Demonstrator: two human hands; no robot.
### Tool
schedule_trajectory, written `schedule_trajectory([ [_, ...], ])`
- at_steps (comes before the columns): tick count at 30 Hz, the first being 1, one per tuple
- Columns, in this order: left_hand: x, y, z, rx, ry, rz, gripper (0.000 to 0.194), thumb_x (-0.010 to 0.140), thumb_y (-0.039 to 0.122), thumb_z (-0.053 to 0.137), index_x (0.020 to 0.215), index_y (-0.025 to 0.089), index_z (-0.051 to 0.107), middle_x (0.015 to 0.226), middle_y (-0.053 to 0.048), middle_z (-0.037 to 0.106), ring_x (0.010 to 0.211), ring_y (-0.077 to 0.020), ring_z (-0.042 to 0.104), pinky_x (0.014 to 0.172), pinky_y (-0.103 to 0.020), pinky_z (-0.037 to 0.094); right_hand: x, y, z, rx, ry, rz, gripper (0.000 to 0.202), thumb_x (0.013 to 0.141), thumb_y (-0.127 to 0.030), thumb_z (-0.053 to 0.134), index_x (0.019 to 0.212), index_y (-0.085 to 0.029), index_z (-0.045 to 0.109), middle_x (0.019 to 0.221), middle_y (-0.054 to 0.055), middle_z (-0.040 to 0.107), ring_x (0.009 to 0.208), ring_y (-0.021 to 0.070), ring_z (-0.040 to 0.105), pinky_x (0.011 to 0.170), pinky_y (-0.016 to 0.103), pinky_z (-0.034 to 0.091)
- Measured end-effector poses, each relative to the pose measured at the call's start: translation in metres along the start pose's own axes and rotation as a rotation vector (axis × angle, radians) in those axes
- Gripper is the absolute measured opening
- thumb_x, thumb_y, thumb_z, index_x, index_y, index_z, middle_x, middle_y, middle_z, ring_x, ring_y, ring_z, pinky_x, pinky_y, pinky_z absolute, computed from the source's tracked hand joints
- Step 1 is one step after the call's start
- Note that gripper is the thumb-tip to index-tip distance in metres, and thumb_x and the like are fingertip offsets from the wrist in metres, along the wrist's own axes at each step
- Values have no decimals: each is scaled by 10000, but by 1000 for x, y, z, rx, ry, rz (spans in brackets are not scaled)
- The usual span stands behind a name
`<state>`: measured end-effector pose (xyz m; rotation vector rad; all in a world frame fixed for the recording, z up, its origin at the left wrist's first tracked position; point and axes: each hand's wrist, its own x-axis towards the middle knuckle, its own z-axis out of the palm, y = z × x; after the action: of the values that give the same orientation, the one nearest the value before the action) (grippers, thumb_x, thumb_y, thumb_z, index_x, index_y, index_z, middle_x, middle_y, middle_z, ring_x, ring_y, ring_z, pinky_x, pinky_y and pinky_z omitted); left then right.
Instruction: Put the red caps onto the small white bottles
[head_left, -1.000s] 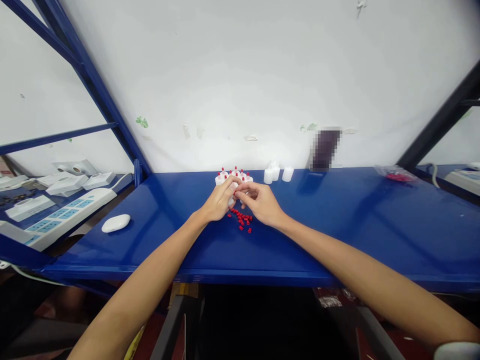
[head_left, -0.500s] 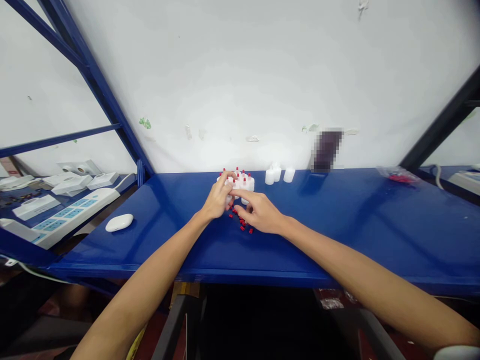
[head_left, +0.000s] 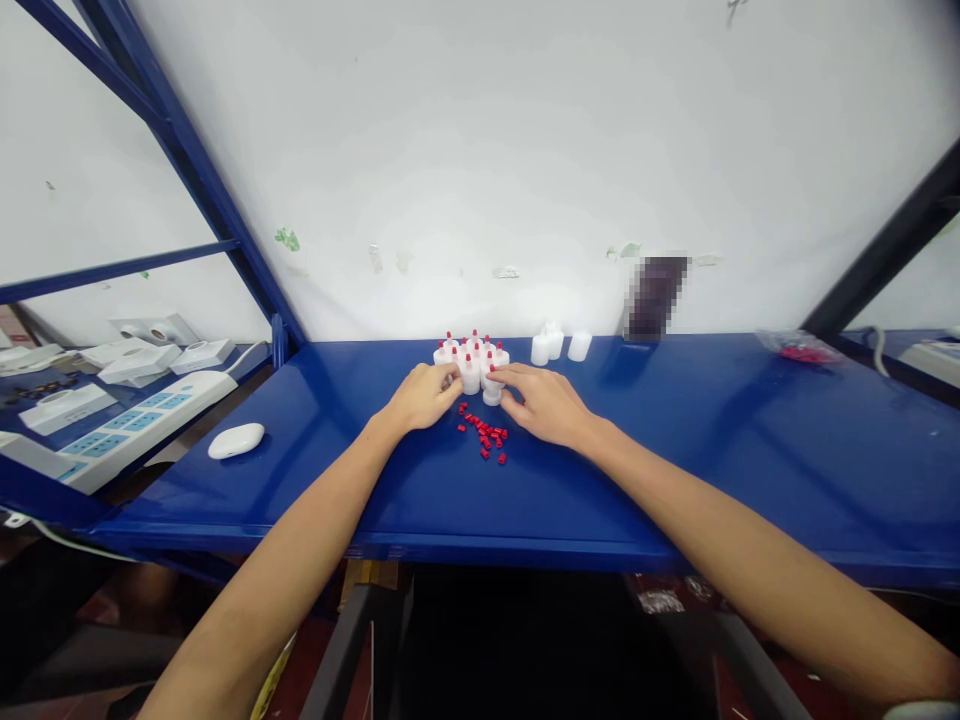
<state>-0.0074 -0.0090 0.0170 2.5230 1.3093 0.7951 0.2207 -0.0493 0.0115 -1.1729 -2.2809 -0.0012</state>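
Note:
Several small white bottles with red caps [head_left: 470, 376] stand upright in a tight group on the blue table [head_left: 600, 500]. My left hand [head_left: 424, 395] is at the group's left side, thumb and fingers closed around a bottle that is largely hidden by them. At the right front, the thumb and fingers of my right hand [head_left: 546, 402] are closed on a red-capped bottle [head_left: 492, 390]. Loose red caps [head_left: 486, 432] lie scattered in front of the bottles, between my forearms.
White bottles without red caps [head_left: 547, 346] stand behind my right hand. A white rounded case [head_left: 236, 441] lies at the left. A plastic bag with red pieces [head_left: 806, 352] is at the far right. Power strips [head_left: 142, 425] fill the left shelf.
My hands have moved apart: the left one leftward and down, the right one rightward. More of the bottle group and the loose caps now shows between them.

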Motion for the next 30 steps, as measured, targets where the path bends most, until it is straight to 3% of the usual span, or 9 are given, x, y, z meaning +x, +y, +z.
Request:
schedule_trajectory([
  [3,-1,1,-1,40,-133,33,193,827,333,547,808,197,682,620,-6,604,544,-159,514,576,-273,324,-1,-1,1,-32,-58,10,347,917,-191,521,1205,-230,710,1327,62,663,1108,260,665,887,381,524],
  [7,-2,2,0,61,-176,68,173,819,337,559,827,212,679,601,-3,603,529,-168,511,563,-281,318,0,-4,1,-10,-13,18,332,929,-196,507,1189,-226,711,1300,64,664,1043,228,668,836,333,499],
  [12,-1,2,-7,79,-194,61,147,801,261,531,821,210,666,625,-7,611,544,-170,517,581,-282,326,1,-10,0,66,8,3,270,919,-175,514,1075,-187,734,959,65,739,816,184,657,742,294,430],
  [15,-2,2,-13,40,-200,28,127,765,228,530,781,205,654,611,5,593,535,-151,497,579,-270,326,1,-16,2,71,-50,7,210,893,-171,556,980,-185,747,727,11,707,661,153,611,806,321,392],
  [19,-3,1,-14,-7,-242,-2,187,790,370,602,727,197,633,589,12,585,527,-140,497,558,-254,332,1,-20,3,83,-100,53,163,867,-157,583,881,-176,745,568,-39,615,537,114,528,833,328,372],
  [21,-3,0,-12,8,-273,-9,266,794,449,625,716,195,630,583,8,593,524,-142,513,551,-251,336,1,-20,4,118,-115,88,171,876,-167,570,863,-178,741,545,-39,592,507,113,497,720,283,371],
  [24,-2,-2,-10,37,-303,5,231,799,413,615,722,196,638,571,5,597,515,-146,526,552,-253,347,1,-19,4,172,-131,128,176,882,-182,562,866,-184,737,532,-36,572,488,117,466,586,257,319],
  [27,-1,-2,-10,59,-306,29,135,771,306,590,723,195,651,590,-1,610,520,-146,527,556,-260,349,1,-18,6,199,-113,95,179,880,-167,554,857,-179,731,572,-23,589,515,117,479,570,250,318],
  [30,-1,1,-13,46,-314,38,127,751,261,566,737,187,668,624,-3,622,540,-136,526,568,-255,359,1,-18,7,199,-20,17,162,875,-154,559,848,-169,719,761,25,670,663,134,562,637,248,366],
])
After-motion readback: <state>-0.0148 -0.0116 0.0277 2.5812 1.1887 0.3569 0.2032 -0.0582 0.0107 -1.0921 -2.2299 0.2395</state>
